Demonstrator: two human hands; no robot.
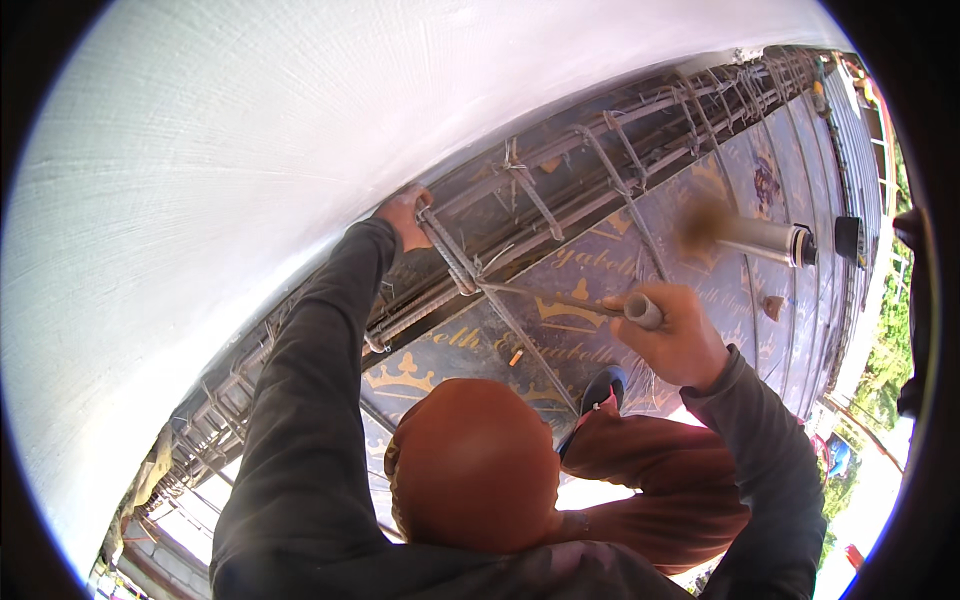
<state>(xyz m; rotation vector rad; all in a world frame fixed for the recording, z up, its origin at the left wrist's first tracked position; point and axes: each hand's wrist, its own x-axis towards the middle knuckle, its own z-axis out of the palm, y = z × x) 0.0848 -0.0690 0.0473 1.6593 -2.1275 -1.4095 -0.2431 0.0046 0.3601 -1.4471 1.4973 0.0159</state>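
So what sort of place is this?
Probably an outdoor building site, by the look of it: a rebar cage tied with wire, single bars laid over crown-printed panels that could be formwork, and a bare white wall alongside.

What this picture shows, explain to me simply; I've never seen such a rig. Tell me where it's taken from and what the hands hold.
There is no machine here: these are a person's two bare hands, below dark sleeves. A wide fisheye camera on the person's head looks down, so straight edges bend toward the rim.

The right hand grips a tool with a tubular grey handle; its thin rod reaches to the steel bars. The left hand is at those bars, beside the pale wall; its exact grip is hard to see.

Below lies a dark sheet with gold crowns, and on it a small orange thing.
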